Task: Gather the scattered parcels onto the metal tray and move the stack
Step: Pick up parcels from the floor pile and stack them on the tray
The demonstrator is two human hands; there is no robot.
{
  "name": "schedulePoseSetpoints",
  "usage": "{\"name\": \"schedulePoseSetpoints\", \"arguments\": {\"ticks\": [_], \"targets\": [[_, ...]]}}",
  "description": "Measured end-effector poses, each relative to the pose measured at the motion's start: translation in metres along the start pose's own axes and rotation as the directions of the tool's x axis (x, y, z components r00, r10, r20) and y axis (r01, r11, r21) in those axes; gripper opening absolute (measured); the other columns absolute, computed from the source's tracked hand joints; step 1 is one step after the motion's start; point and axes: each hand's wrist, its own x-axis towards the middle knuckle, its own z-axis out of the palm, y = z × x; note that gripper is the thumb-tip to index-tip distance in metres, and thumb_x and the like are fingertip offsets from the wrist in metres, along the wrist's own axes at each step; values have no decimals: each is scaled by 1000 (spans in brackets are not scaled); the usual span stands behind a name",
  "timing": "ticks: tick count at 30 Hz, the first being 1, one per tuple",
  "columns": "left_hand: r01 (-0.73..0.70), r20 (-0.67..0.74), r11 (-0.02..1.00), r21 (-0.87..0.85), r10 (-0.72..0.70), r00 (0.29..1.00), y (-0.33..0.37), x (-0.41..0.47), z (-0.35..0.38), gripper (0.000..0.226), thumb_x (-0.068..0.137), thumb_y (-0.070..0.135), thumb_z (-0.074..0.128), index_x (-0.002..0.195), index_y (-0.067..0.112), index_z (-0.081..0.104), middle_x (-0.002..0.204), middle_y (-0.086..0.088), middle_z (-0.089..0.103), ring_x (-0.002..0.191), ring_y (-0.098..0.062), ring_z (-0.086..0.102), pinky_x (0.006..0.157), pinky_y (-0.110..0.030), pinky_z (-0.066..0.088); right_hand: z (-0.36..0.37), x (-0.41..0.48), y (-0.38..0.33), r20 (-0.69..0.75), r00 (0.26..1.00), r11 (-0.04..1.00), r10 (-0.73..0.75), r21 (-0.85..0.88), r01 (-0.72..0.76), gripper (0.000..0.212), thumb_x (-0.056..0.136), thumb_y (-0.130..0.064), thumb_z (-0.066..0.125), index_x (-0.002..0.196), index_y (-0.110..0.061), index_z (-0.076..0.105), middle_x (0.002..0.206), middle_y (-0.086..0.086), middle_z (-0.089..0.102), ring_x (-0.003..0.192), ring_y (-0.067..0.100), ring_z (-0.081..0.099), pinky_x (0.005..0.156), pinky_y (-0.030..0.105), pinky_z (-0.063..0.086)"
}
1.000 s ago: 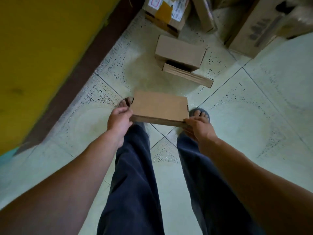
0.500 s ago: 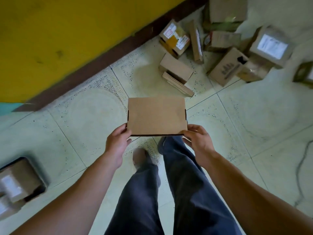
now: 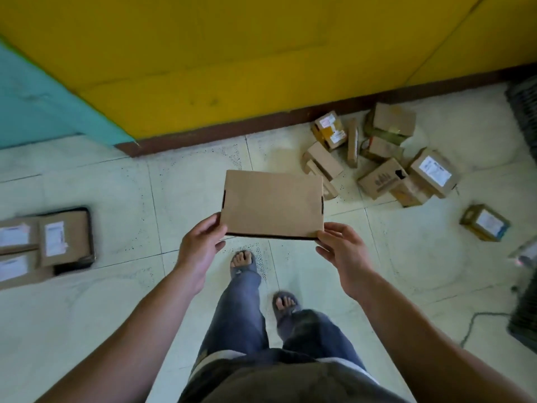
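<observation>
Labels (image 3: 435,171) on the parcels (image 3: 393,119) are unreadably blurred.

Bare floor (image 3: 130,199) runs open from my feet leftward to the tray (image 3: 74,267). Labelled parcels (image 3: 62,238) cover the tray top. The flat box (image 3: 273,205), pinched by my left hand (image 3: 200,248) and right hand (image 3: 343,251), hides the floor straight ahead. On the right I see a parcel pile (image 3: 380,158) by the wall (image 3: 232,68), a lone parcel (image 3: 484,223) apart, and a cable (image 3: 476,321) on the tiles.

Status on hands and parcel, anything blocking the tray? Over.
Flat parcel held off floor, left hand and right hand at near corners. Tray at left, parcels on it. Nothing seen blocking.
</observation>
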Motion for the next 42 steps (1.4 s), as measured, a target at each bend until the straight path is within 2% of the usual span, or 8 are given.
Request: {"name": "schedulePoseSetpoints", "arguments": {"ticks": [7,13,17,21,25,29,35,42], "targets": [[-70,-194,984,-163,37,980,-27,-96,-33,39,97,13,56,136,16,55,119,0,61,112,-18,59,91,-28,49,6,-63,-3,199,975,984,-103,-120,129,16,91,-1,63,104,-10,62,107,9,68,103,23,65,93,35,53],[-116,-328,959,-259,26,944,-56,-170,-71,28,97,12,55,120,26,63,113,4,64,109,-16,60,89,-30,50,18,-116,12,339,934,957,-111,-217,192,18,91,-4,64,108,-10,63,106,8,68,101,23,66,92,36,54],[-146,-434,919,-365,-30,900,-79,-209,-106,24,97,11,57,120,20,60,118,-3,62,115,-24,58,97,-37,48,52,-147,26,450,887,924,-104,-286,253,18,89,-1,65,105,-10,64,109,10,68,102,25,65,93,38,53],[-170,-480,877,-450,-78,874,-94,-241,-158,29,97,10,57,125,16,60,122,-4,62,117,-24,57,105,-42,45,94,-182,50,524,847,896,-85,-332,295,16,89,-2,66,103,-11,64,108,9,68,102,24,66,89,35,53],[-214,-540,844,-491,-103,835,-114,-268,-229,18,94,10,61,109,20,64,107,1,65,105,-20,59,93,-35,48,152,-225,86,595,800,842,-75,-392,371,15,90,-9,67,104,-13,65,108,6,69,104,20,65,95,37,52],[-243,-596,851,-465,-98,797,-139,-285,-300,21,97,15,57,116,23,62,110,2,63,106,-18,58,87,-32,46,211,-265,127,640,766,796,-57,-434,421,14,92,-9,65,104,-16,65,109,3,68,106,18,62,93,35,50],[-226,-607,820,-526,-176,775,-186,-310,-409,23,98,15,55,121,21,58,116,-2,62,108,-21,57,88,-34,47,299,-329,197,676,736,737,-7,-495,461,14,92,-9,64,105,-16,64,111,3,67,105,17,62,87,31,50],[-203,-602,820,-535,-201,773,-193,-294,-507,32,99,13,52,131,17,53,124,-6,59,115,-25,55,103,-42,45,402,-350,236,690,723,686,21,-536,492,16,93,-8,62,107,-16,63,111,2,67,104,15,63,78,24,50]]}}
